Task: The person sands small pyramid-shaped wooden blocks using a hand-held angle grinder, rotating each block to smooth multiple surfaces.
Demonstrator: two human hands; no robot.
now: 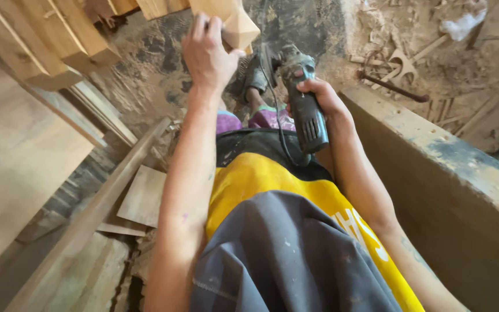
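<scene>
While pressed against the angle grinder [295,92] head, carved wooden piece [235,23] gripped by left hand [206,55], likely for steadiness. Right hand [319,95] clenched round grinder body, cord trailing over lap. Sawdust-covered floor [145,75] below; wooden planks [47,40] stacked left.

floor [145,75]: dusty, sawdust-strewn | planks [41,40] left | wooden bench [463,173] right

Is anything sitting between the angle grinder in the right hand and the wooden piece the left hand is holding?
Nothing visible does. The left hand grips the pale wooden piece from above, and the angle grinder in the right hand has its head close beside and below that piece. The grinder's cord trails back over the lap, away from the gap.
</scene>
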